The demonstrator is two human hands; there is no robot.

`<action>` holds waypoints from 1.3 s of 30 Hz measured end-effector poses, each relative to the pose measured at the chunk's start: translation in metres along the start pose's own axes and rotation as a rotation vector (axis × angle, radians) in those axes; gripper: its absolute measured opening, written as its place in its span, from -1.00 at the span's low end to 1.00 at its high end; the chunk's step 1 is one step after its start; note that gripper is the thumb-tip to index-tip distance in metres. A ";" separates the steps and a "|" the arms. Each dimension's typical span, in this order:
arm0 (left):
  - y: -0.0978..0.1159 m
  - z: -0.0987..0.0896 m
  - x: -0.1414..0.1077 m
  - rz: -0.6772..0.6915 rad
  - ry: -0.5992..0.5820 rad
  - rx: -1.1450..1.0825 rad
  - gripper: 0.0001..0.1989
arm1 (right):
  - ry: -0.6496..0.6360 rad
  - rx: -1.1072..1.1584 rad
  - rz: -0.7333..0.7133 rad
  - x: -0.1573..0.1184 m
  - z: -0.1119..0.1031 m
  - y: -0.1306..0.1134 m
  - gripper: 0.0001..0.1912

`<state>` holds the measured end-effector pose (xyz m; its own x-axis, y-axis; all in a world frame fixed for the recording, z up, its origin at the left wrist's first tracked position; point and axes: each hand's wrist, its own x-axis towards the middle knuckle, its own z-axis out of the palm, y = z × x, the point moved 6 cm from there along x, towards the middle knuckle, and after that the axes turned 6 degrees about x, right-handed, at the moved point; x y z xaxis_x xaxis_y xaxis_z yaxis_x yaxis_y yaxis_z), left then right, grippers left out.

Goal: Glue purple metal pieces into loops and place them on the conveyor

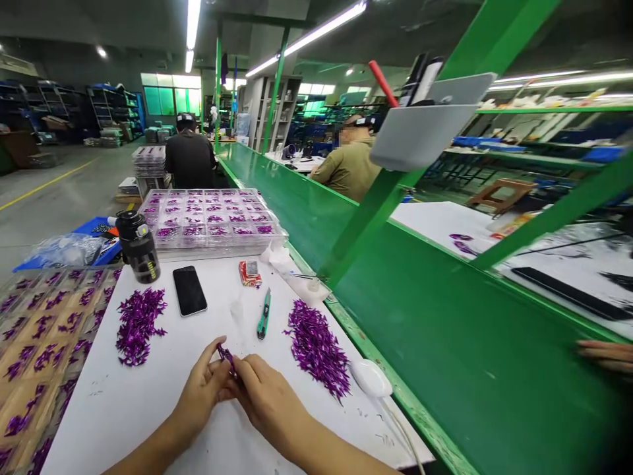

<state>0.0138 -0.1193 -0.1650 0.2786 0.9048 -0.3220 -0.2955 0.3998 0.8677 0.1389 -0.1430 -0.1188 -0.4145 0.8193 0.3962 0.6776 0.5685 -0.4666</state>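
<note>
Close together over the white table [163,396], my left hand [202,382] and my right hand [270,392] both have their fingers closed in a pinch. Between the fingertips are small shiny purple pieces [225,354]; their exact shape and number are partly hidden. A loose heap of similar purple pieces [319,349] lies right of my hands, and a smaller heap [140,326] is at the left. Beyond my fingertips lies a green utility knife [264,315].
Behind are a phone [189,290], a black bottle [138,247] and stacked clear compartment trays [212,241] of purple pieces. A white mouse-shaped device [370,378] sits by the green conveyor [420,316]. More trays [44,330] stand left. A hand [606,355] shows at far right; two people sit ahead.
</note>
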 end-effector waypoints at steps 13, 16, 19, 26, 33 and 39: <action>0.011 -0.009 0.016 -0.079 -0.020 -0.221 -0.19 | 0.129 0.309 0.522 0.101 -0.006 0.097 -0.48; 0.014 -0.012 0.019 -0.058 -0.020 -0.206 -0.11 | 0.195 0.388 0.547 0.088 -0.009 0.087 -0.34; 0.014 -0.014 0.023 -0.061 -0.031 -0.215 -0.15 | 0.279 0.524 0.634 0.068 -0.031 0.068 -0.32; 0.015 -0.014 0.024 -0.083 -0.037 -0.187 -0.34 | 0.827 0.237 0.327 0.047 -0.078 0.020 -0.62; 0.016 -0.014 0.024 -0.106 -0.018 -0.203 -0.25 | 0.659 0.548 -0.102 0.036 -0.049 -0.005 -0.64; 0.015 -0.015 0.026 -0.122 -0.019 -0.211 -0.20 | 0.526 0.373 -0.036 0.029 -0.040 -0.008 -0.67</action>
<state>0.0030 -0.0880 -0.1659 0.3406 0.8459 -0.4105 -0.4421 0.5294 0.7240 0.1459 -0.1262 -0.0717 -0.0157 0.7069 0.7071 0.3733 0.6602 -0.6518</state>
